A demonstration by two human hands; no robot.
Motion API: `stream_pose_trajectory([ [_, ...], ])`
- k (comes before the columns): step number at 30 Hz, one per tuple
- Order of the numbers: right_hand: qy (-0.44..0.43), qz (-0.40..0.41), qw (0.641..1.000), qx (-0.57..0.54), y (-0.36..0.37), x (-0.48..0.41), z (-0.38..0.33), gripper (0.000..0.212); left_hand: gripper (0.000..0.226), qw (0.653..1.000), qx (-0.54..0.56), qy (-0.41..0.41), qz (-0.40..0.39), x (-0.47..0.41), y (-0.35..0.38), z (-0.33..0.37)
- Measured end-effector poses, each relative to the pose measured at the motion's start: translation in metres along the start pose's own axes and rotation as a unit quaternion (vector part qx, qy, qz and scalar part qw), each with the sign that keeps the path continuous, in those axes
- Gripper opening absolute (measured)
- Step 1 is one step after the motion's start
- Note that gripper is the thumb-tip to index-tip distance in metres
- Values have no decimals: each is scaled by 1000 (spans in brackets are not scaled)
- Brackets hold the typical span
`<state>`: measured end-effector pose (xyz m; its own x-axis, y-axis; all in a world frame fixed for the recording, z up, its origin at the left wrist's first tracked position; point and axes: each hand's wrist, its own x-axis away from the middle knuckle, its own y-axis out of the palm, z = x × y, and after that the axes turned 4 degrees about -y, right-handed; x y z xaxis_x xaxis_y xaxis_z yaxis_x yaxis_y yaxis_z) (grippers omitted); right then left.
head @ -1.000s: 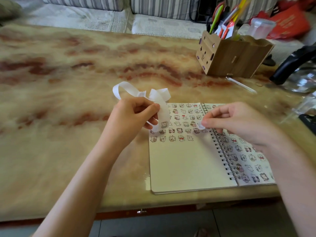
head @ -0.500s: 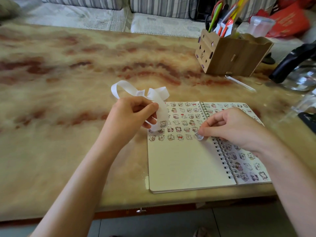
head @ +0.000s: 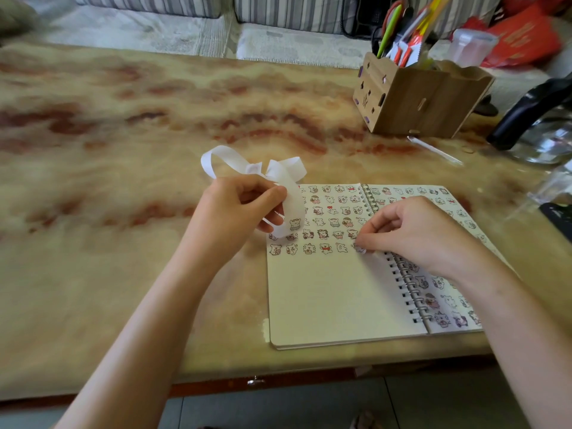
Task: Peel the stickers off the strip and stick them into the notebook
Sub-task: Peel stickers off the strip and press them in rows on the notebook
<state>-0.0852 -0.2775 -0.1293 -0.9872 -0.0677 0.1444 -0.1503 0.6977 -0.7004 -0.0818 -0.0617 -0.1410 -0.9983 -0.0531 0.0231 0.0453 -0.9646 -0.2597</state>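
Left hand (head: 241,209): pinching looped white strip (head: 278,178). Right hand (head: 414,233): fingertips pressing sticker (head: 360,249) onto open notebook (head: 334,298) page, beneath it. Table (head: 123,181) under both.

Marbled amber table (head: 130,125), striped sofa cushions (head: 148,3) behind, grey floor tiles (head: 278,407) below, soft daylight

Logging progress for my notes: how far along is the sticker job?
Done: sticker rows fill the top of the left page of the notebook; its right page looks covered. In hand: the right hand pinches a new sticker onto the lowest row's end. Left: the left hand holds the strip with an unpeeled sticker; the lower page is bare.
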Motion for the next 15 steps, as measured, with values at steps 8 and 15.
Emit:
stream_pose_trajectory([
  [8,-22,16,998,55,1,-1,3,14,17,1000,5,2,-4,-1,1,-1],
  [15,-8,20,998,55,-1,-3,7,28,17,1000,5,6,-8,-1,1,-2],
])
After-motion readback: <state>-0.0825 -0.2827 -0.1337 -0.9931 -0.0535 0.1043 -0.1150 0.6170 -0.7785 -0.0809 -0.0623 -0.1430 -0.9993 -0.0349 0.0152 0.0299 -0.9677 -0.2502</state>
